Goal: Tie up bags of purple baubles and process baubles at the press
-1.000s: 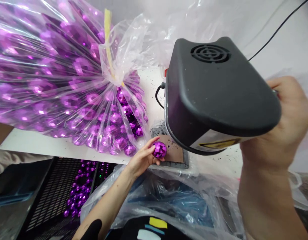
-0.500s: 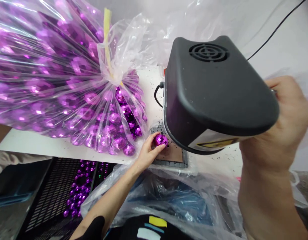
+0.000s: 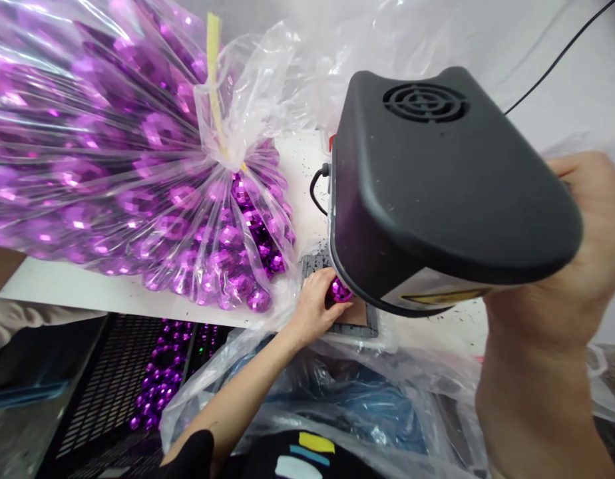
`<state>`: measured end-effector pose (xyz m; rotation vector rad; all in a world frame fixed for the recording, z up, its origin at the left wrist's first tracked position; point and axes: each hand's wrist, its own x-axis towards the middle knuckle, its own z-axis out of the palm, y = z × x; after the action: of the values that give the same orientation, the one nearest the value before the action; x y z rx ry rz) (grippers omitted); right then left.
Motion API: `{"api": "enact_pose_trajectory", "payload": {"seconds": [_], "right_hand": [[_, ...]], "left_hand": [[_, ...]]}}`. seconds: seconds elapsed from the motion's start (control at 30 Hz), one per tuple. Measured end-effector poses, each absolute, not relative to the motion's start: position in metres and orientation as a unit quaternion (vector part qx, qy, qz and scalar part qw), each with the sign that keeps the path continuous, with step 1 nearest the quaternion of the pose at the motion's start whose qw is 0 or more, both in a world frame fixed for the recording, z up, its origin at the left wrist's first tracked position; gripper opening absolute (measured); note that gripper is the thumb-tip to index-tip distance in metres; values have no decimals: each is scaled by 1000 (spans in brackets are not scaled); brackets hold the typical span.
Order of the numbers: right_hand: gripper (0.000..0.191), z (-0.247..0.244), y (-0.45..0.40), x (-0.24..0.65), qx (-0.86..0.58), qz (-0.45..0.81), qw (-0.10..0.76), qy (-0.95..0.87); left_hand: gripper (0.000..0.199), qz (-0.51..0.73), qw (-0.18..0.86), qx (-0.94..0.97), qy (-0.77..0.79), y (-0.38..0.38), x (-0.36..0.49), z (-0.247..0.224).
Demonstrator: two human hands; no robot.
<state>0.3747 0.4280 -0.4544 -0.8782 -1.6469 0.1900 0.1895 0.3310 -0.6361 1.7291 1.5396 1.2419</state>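
Observation:
My left hand [image 3: 315, 307] is closed around a shiny purple faceted ball [image 3: 340, 290], thumb and fingers on either side of it. The ball is over a brown board in a grey frame [image 3: 372, 324] and partly under the edge of a black device [image 3: 437, 199]. This device has a round fan vent on top and a label with a yellow mark on its front. At the right, my right hand [image 3: 594, 226] grips the side of the black device. Its fingertips are hidden behind the housing.
A tied clear bag [image 3: 108, 153] full of purple faceted balls fills the left of the white table [image 3: 307, 156]. Below is a black crate [image 3: 95, 379] with smaller purple balls. Clear plastic sheeting [image 3: 337, 379] hangs along the front edge; a cable [image 3: 562, 56] runs behind.
My left hand has moved right with the purple ball, bringing it closer under the black device. The device's rounded front and my right hand have shifted slightly right in view.

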Motion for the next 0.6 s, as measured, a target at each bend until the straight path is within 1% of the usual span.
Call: {"api": "enact_pose_trajectory", "payload": {"seconds": [0.13,0.23,0.43,0.53,0.6], "right_hand": [[14,-454,427,375,-373,87,590,-711],[14,-452,426,375,-376,88,585,-713],[15,-452,425,375,-382,88,579,-715],[15,-452,425,374,-378,91,577,-718],[16,-452,425,374,-378,89,580,-716]], "left_hand": [[56,455,261,639,563,328,193,-645],[57,453,247,637,573,327,195,-652],[49,389,208,660,608,329,196,-642],[43,355,208,662,627,330,199,-633],[39,356,207,653,636,330,201,-630]]}}
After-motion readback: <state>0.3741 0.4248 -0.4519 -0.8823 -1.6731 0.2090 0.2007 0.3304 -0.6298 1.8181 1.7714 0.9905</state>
